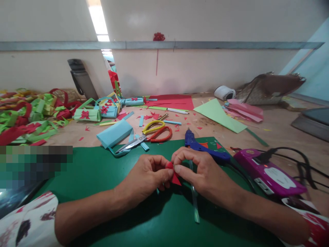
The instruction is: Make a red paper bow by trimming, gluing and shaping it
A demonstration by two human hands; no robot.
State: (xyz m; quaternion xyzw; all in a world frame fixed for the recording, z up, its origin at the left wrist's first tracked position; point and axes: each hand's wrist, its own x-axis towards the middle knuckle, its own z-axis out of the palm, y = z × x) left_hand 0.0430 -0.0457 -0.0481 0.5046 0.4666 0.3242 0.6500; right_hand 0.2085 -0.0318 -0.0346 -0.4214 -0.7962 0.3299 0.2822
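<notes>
Between my two hands is a small red paper piece (175, 179), held just above the green mat (108, 171). My left hand (151, 173) pinches it from the left with thumb and forefinger. From the right, the thumb and forefinger of my right hand (194, 168) close on its upper end. A clear glue stick (194, 202) passes under my right hand and sticks out below it. Behind that hand lies a blue glue gun (205, 148), nozzle up and to the left. Scissors (156, 132) with yellow and red handles lie beyond my left hand, beside a light blue folded paper (115, 132).
A purple power strip (269, 173) with black cables lies at the right. Small paper bags with red bows (87, 115), a heap of coloured strips (31, 116) and a grey bottle (82, 79) stand back left. Green paper (219, 115) and a handbag (269, 88) are back right.
</notes>
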